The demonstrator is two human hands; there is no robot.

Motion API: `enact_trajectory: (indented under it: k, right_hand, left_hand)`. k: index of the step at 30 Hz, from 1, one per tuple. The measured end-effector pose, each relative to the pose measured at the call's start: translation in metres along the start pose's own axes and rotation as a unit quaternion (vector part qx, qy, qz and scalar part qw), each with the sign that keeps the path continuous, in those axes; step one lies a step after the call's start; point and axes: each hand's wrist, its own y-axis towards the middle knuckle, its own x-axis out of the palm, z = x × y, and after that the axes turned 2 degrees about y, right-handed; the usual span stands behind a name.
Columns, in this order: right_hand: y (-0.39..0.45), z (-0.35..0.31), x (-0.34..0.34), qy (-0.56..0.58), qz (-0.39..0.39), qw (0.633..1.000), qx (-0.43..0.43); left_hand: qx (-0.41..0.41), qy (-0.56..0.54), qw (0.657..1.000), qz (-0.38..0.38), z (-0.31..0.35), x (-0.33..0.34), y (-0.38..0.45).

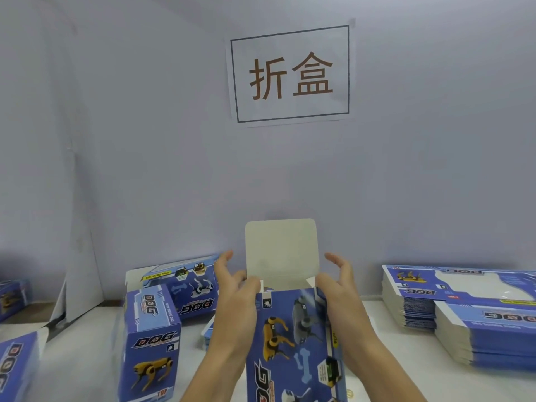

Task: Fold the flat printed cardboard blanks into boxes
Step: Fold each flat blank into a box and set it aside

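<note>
1. Below the wall sign (pixel 290 74), the half-formed box (pixel 293 338) stands upright, its top flap (pixel 281 248) raised.
2. The left hand (pixel 236 291) and right hand (pixel 338 288) clasp its sides, fingertips lifted loosely.
3. Risk: uneven squeezing could skew the walls, so the flap's tuck misses and creases.

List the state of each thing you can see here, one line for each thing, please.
Box in the hands: opened into a tube, top flap standing up, not closed.
Left hand: grips the box's left side.
Right hand: grips its right side.
Standing box: folded, upright.
Stack of blanks: flat, unfolded.
</note>
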Motion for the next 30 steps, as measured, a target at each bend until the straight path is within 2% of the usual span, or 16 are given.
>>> enact_trajectory:
  k: [5, 8, 11, 13, 16, 20, 22, 25, 27, 28, 30]
  right_hand:
    - [-0.001, -0.006, 0.005, 0.018, 0.002, 1.0, -0.025]
    - [-0.006, -0.003, 0.006, 0.04, 0.04, 0.995, -0.077]
    - [-0.007, 0.004, 0.003, 0.102, 0.061, 0.991, -0.058]
    - [-0.007, 0.008, -0.001, 0.108, 0.044, 0.992, -0.051]
    - [-0.002, 0.005, -0.001, 0.1, -0.035, 0.993, -0.045]
    - [-0.001, 0.006, -0.012, 0.032, -0.035, 0.997, -0.066]
    - [-0.008, 0.0, -0.016, -0.011, 0.03, 0.996, -0.079]
    - [0.007, -0.013, -0.026, 0.035, 0.083, 0.994, -0.067]
    - [0.017, -0.016, -0.045, 0.045, 0.038, 0.996, -0.069]
    - [0.025, -0.015, -0.045, 0.08, 0.042, 0.994, -0.066]
    - [0.02, -0.021, -0.029, 0.107, -0.031, 0.993, -0.03]
  left_hand:
    - [0.083, 0.037, 0.996, 0.008, -0.006, 0.0, 0.002]
    - [0.097, -0.051, 0.993, 0.044, -0.013, -0.002, -0.002]
    - [0.068, -0.11, 0.989, 0.076, -0.018, -0.003, -0.001]
    - [0.078, -0.075, 0.991, 0.075, -0.019, -0.001, 0.001]
    - [0.101, -0.035, 0.992, 0.067, -0.018, -0.001, 0.003]
    - [0.016, -0.105, 0.993, 0.057, -0.014, -0.008, 0.007]
    - [0.001, -0.093, 0.995, 0.033, -0.012, -0.011, 0.007]
    - [-0.008, -0.063, 0.998, -0.011, -0.007, -0.016, 0.01]
    - [-0.02, -0.053, 0.998, -0.028, -0.005, -0.023, 0.013]
    - [-0.031, -0.065, 0.997, -0.034, -0.004, -0.025, 0.014]
    - [-0.053, -0.086, 0.994, -0.044, -0.002, -0.029, 0.016]
